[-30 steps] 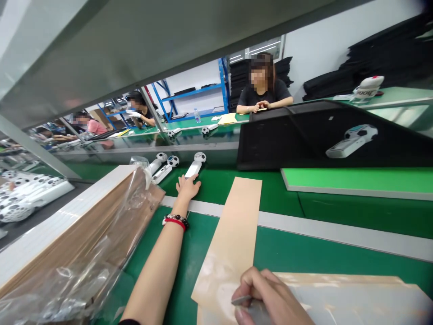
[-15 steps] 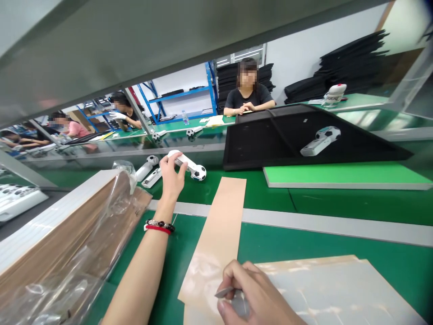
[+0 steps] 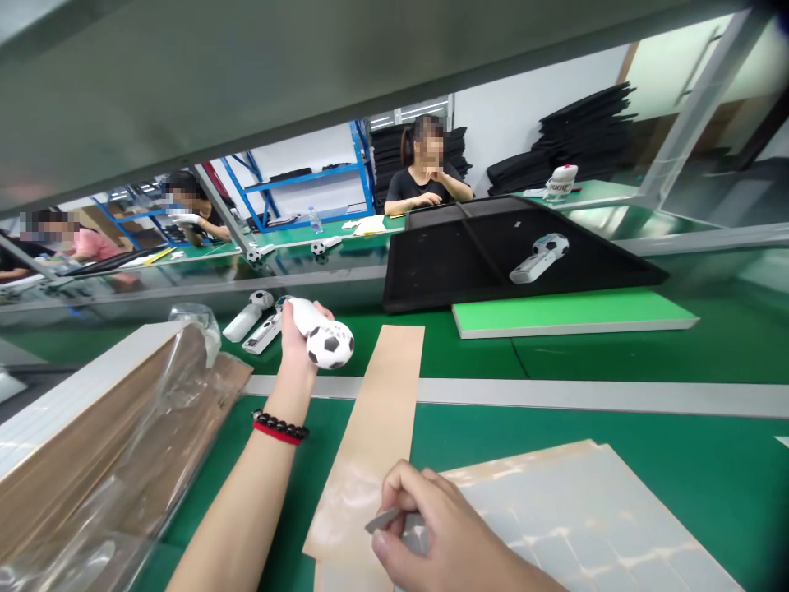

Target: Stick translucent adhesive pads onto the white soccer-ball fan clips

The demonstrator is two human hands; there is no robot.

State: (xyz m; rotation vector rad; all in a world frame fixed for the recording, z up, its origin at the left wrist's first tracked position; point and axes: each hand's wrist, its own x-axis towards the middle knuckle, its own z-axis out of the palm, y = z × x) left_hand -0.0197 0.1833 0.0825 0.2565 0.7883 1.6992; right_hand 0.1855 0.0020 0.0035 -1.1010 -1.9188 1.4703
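Note:
My left hand (image 3: 294,339) is stretched out over the green belt and grips a white hand-held device with a football-shaped head (image 3: 329,345), lifted off the surface. Two more of these devices (image 3: 252,322) lie just behind it on the belt. My right hand (image 3: 440,538) is at the bottom of the view, its fingers pinching a small grey sticker (image 3: 383,520) over a sheet of grey stickers (image 3: 555,518). A long tan paper strip (image 3: 376,419) lies between my two hands.
A plastic-wrapped stack of tan sheets (image 3: 92,444) fills the left. A black tray (image 3: 493,247) holding another football device (image 3: 539,256) stands behind a green board (image 3: 567,312). Other people sit at a far table (image 3: 320,234).
My left hand reached to the football device lying on the belt, took hold of it and lifted it toward me. My right hand has stayed over the sticker sheet.

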